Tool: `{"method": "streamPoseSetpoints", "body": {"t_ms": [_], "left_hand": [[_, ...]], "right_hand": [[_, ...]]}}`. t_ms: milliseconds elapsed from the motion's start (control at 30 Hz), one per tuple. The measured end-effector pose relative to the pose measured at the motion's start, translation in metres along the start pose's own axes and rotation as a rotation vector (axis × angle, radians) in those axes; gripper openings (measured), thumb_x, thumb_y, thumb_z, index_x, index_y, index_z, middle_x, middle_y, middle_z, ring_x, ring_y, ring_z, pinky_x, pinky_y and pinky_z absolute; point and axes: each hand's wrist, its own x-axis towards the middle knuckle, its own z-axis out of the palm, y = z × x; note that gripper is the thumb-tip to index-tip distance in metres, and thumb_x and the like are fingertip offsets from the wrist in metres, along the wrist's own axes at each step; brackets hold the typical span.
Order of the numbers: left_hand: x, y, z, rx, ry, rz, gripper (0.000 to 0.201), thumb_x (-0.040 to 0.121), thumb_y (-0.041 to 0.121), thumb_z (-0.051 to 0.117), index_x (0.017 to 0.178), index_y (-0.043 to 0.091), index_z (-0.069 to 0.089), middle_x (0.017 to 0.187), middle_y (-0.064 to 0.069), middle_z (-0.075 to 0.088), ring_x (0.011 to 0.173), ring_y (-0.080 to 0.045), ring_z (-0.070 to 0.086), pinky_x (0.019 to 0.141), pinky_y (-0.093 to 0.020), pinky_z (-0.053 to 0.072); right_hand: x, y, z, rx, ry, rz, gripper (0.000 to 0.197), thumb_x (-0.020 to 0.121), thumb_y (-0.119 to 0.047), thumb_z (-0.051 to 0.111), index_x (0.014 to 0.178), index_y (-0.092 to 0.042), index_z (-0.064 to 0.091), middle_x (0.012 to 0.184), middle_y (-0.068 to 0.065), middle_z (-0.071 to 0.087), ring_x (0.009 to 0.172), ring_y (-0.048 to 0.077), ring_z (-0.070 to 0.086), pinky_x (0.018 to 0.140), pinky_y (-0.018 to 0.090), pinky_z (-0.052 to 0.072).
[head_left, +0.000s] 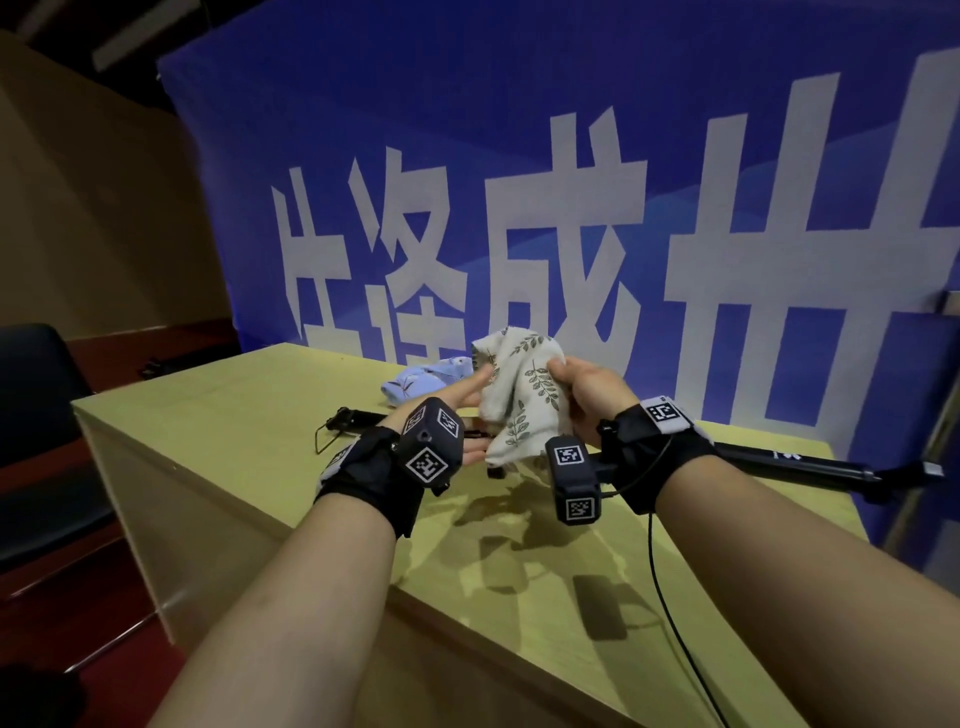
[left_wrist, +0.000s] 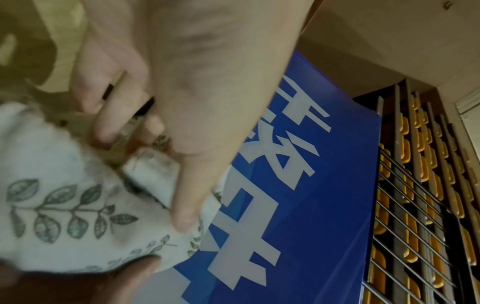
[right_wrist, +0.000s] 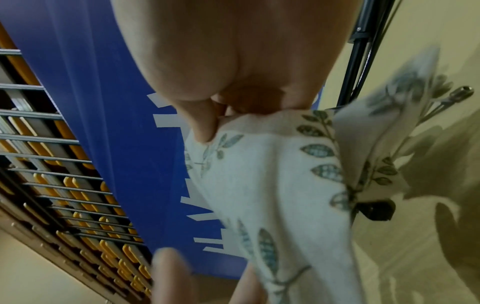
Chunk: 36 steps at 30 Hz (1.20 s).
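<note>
Both hands hold a leaf-print cloth (head_left: 519, 400) up above the table (head_left: 234, 415). The left hand (head_left: 465, 396) pinches its lower side with thumb and fingers (left_wrist: 103, 123). The right hand (head_left: 587, 395) grips the top edge. Behind lie a black pole (head_left: 795, 460) and a blue cloth (head_left: 426, 382), with a banner (head_left: 571, 156) beyond.

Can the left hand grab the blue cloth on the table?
Probably not yet. The left hand pinches the leafy cloth; the blue cloth lies close behind, nothing between, so it must let go first.
</note>
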Motion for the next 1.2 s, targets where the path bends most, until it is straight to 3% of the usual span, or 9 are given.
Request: {"method": "streamPoseSetpoints", "body": {"t_ms": [100,267,367,467,567,700,900,1067,1200], "left_hand": [[0.007,-0.003,-0.007,-0.033,-0.062,0.02,0.028,0.077,0.031,0.072,0.099,0.014,0.068,0.088,-0.006,0.075,0.077,-0.02,0.073,0.062,-0.029,0.056],[0.011,-0.007,-0.01,-0.086,-0.045,0.078,0.014,0.084,0.019,0.068,0.075,0.016,0.078,0.075,-0.001,0.073,0.071,-0.017,0.072,0.087,-0.036,0.051],[0.007,-0.003,-0.011,-0.173,-0.002,0.15,0.02,0.085,0.023,0.067,0.102,0.013,0.07,0.09,-0.008,0.075,0.093,-0.027,0.069,0.089,-0.043,0.053],[0.011,0.008,-0.019,-0.223,0.09,0.192,0.06,0.078,0.035,0.076,0.129,0.01,0.056,0.112,-0.012,0.071,0.103,-0.029,0.067,0.089,-0.046,0.053],[0.04,0.009,-0.037,-0.158,0.09,0.219,0.08,0.063,0.045,0.087,0.129,0.011,0.058,0.129,-0.015,0.061,0.117,-0.034,0.06,0.106,-0.054,0.038],[0.008,0.024,-0.015,-0.049,0.091,0.315,0.05,0.071,0.042,0.082,0.109,0.013,0.065,0.106,-0.013,0.07,0.099,-0.03,0.068,0.094,-0.05,0.05],[-0.003,0.026,-0.005,-0.13,0.038,0.349,0.013,0.083,0.004,0.067,0.095,0.0,0.064,0.08,-0.012,0.07,0.068,-0.016,0.069,0.067,-0.028,0.059],[-0.002,0.027,-0.007,-0.115,0.144,0.349,0.011,0.093,0.012,0.058,0.084,0.009,0.064,0.067,-0.002,0.059,0.054,-0.012,0.061,0.064,-0.028,0.055],[-0.007,0.027,-0.002,0.11,0.152,0.358,0.034,0.083,0.045,0.069,0.092,0.013,0.071,0.079,0.001,0.072,0.068,-0.013,0.067,0.071,-0.029,0.053]], "right_hand": [[-0.004,-0.002,0.002,0.142,-0.024,0.041,0.03,0.098,-0.023,0.047,0.119,-0.006,0.059,0.116,0.022,0.066,0.108,0.034,0.063,0.098,0.053,0.047],[-0.001,-0.005,0.002,0.117,-0.019,0.037,0.031,0.094,-0.027,0.049,0.116,-0.008,0.062,0.114,0.017,0.068,0.108,0.034,0.064,0.099,0.052,0.046],[0.0,-0.007,0.005,-0.163,0.009,-0.023,0.025,0.092,-0.029,0.052,0.104,-0.011,0.065,0.117,0.017,0.066,0.103,0.03,0.064,0.098,0.048,0.048],[-0.003,-0.01,0.009,-0.304,0.106,-0.067,0.038,0.093,-0.016,0.056,0.13,-0.008,0.052,0.125,0.011,0.058,0.111,0.028,0.058,0.094,0.036,0.047],[-0.01,-0.018,0.019,-0.259,0.005,-0.19,0.042,0.084,-0.025,0.069,0.123,-0.013,0.06,0.126,0.003,0.06,0.116,0.023,0.057,0.099,0.039,0.044],[-0.024,-0.032,0.037,-0.547,-0.198,-0.23,0.033,0.075,-0.046,0.073,0.092,-0.019,0.069,0.096,0.002,0.071,0.091,0.018,0.066,0.083,0.036,0.052],[-0.023,-0.032,0.042,-0.385,-0.147,-0.218,0.012,0.085,-0.012,0.064,0.077,-0.004,0.067,0.089,0.021,0.07,0.084,0.034,0.068,0.082,0.045,0.056],[-0.025,-0.029,0.031,-0.126,-0.207,-0.097,0.02,0.097,-0.011,0.05,0.088,-0.002,0.065,0.081,0.011,0.069,0.066,0.018,0.067,0.058,0.026,0.055],[-0.023,-0.031,0.028,-0.037,-0.162,-0.078,0.023,0.097,-0.011,0.05,0.103,0.007,0.063,0.096,0.019,0.069,0.078,0.026,0.067,0.073,0.032,0.057]]}}
